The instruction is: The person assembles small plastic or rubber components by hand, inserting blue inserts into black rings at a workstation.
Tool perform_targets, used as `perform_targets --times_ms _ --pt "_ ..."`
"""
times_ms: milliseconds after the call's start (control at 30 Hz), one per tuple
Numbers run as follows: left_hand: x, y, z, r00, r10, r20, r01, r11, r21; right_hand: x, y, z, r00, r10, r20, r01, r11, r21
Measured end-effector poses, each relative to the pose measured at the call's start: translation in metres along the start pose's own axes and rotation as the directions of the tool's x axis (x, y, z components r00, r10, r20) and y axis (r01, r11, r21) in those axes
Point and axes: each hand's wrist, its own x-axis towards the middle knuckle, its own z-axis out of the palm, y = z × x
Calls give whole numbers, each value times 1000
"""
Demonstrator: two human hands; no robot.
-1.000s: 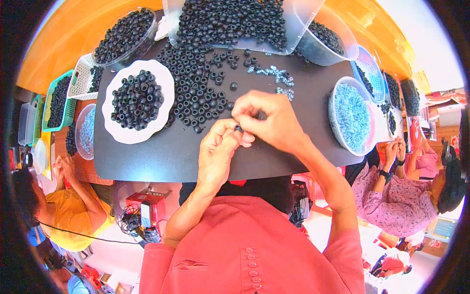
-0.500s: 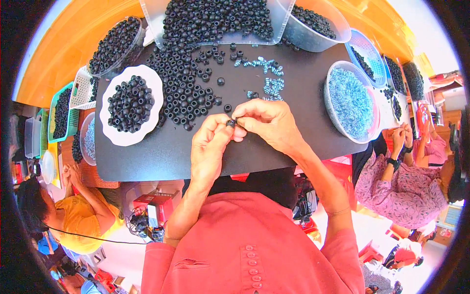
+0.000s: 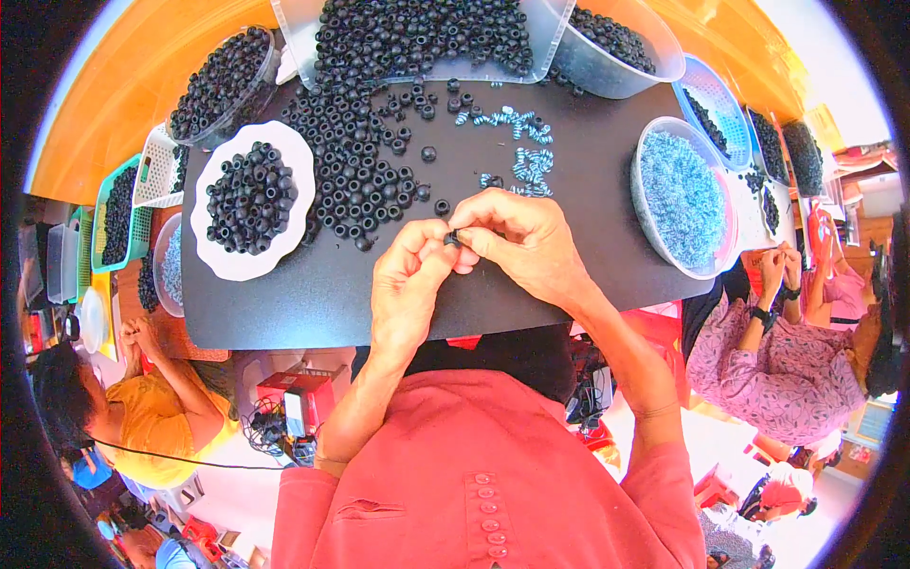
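Note:
Just above the dark tabletop (image 3: 313, 299), a small black part with a hole (image 3: 452, 238), like the loose ones around it, is pinched between my two hands. My left hand (image 3: 409, 270) grips it from the left with thumb and forefinger. From the right, my right hand (image 3: 521, 242) has its thumb and fingers closed at the same part; anything smaller inside them is hidden. Beyond my fingers lie loose black parts (image 3: 365, 190) in a spread pile. Small blue-and-black striped coils (image 3: 531, 169) lie in short rows past my right hand.
A white scalloped plate (image 3: 201, 220) of black parts stands left. Clear tubs (image 3: 611, 83) and a large clear bin (image 3: 555, 43) of black parts line the far edge. At right is a round tub (image 3: 637, 180) of light-blue pieces. Co-workers sit on both sides.
The small black part has turned a little between my fingertips, and my right fingers now cover more of it. Both hands stay in nearly the same place.

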Motion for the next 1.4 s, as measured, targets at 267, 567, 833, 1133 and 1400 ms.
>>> perform_targets --times_ms 267,567,833,1133,1400 --pt "2 -2 -6 998 -22 51 24 999 -29 4 6 1 987 -158 -6 158 984 86" --pt "5 0 -9 979 -98 179 139 962 -234 -4 11 11 981 -164 -101 170 984 48" --pt "3 3 -5 988 -105 109 129 963 -237 -7 10 10 921 -383 -66 335 869 -364" --pt "6 5 -8 977 -160 140 190 953 -238 -7 20 12 875 -473 -107 381 807 -452" --pt "7 8 -10 968 -183 172 225 935 -272 -8 13 16 898 -426 -112 326 812 -484"
